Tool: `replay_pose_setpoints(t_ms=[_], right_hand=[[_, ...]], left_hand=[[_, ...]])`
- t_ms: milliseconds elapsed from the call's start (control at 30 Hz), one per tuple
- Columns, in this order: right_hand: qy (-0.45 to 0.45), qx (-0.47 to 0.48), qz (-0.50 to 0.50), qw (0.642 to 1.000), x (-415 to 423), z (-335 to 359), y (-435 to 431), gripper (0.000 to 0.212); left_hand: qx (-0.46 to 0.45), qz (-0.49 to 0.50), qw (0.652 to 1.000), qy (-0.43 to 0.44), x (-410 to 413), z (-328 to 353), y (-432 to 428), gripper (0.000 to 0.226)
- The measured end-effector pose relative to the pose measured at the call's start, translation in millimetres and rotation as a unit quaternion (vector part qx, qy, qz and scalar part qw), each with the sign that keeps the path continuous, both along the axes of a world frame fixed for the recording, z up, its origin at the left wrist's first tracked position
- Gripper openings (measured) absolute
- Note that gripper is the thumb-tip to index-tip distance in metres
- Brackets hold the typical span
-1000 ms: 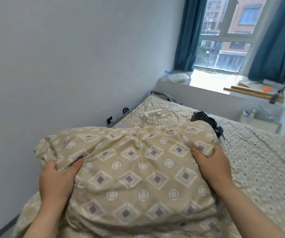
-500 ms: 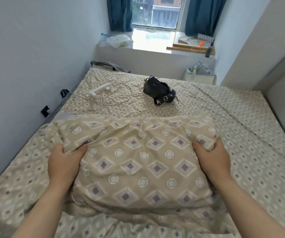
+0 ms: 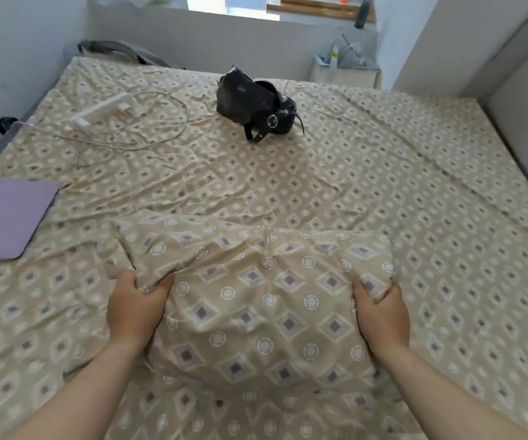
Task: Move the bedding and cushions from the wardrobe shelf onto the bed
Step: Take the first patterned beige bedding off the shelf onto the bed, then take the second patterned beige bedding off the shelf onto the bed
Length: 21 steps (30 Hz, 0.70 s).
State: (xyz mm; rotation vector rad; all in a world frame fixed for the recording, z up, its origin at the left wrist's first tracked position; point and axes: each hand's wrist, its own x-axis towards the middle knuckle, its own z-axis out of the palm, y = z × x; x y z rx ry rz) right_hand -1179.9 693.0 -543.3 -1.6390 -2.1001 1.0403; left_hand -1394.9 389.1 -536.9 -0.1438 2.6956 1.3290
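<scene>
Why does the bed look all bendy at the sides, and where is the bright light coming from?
Head view: the wide-angle lens bows the bed edges outward. Head view: daylight enters at the windowsill at the top, washed out white. Head view: a soft shadow sits under the pillow gripped by the left hand and right hand. The pattern blurs slightly near the corners.

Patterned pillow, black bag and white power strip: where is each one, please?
patterned pillow (image 3: 256, 315): head view, middle of its top face.
black bag (image 3: 245, 98): head view, on its glossy front flap.
white power strip (image 3: 100, 112): head view, middle of its body.
</scene>
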Motion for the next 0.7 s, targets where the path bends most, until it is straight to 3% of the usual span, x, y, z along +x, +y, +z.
replay_pose_setpoints(t_ms=[167,333,433,567,633,700], right_hand=[[-0.041,-0.023,-0.027,0.999,-10,-85,9,0.073],[-0.066,-0.048,-0.030,0.996,-9,-122,11,0.055],[-0.071,-0.059,-0.038,0.995,-7,-119,9,0.056],[-0.124,-0.043,-0.018,0.991,-8,-87,2,0.083],[-0.115,-0.040,0.022,0.992,-14,-55,-7,0.084],[-0.070,-0.046,0.080,0.993,-21,-15,-20,0.076]], left_hand=[[-0.043,-0.016,0.999,-0.029,-19,-88,15,0.050],[-0.101,-0.031,0.993,-0.052,-22,-129,13,0.049],[-0.121,-0.034,0.990,-0.071,-21,-124,13,0.059],[-0.117,-0.055,0.984,-0.126,-20,-98,2,0.083],[-0.119,-0.082,0.979,-0.143,-20,-71,-1,0.080],[-0.102,-0.123,0.976,-0.151,-15,-32,1,0.059]])
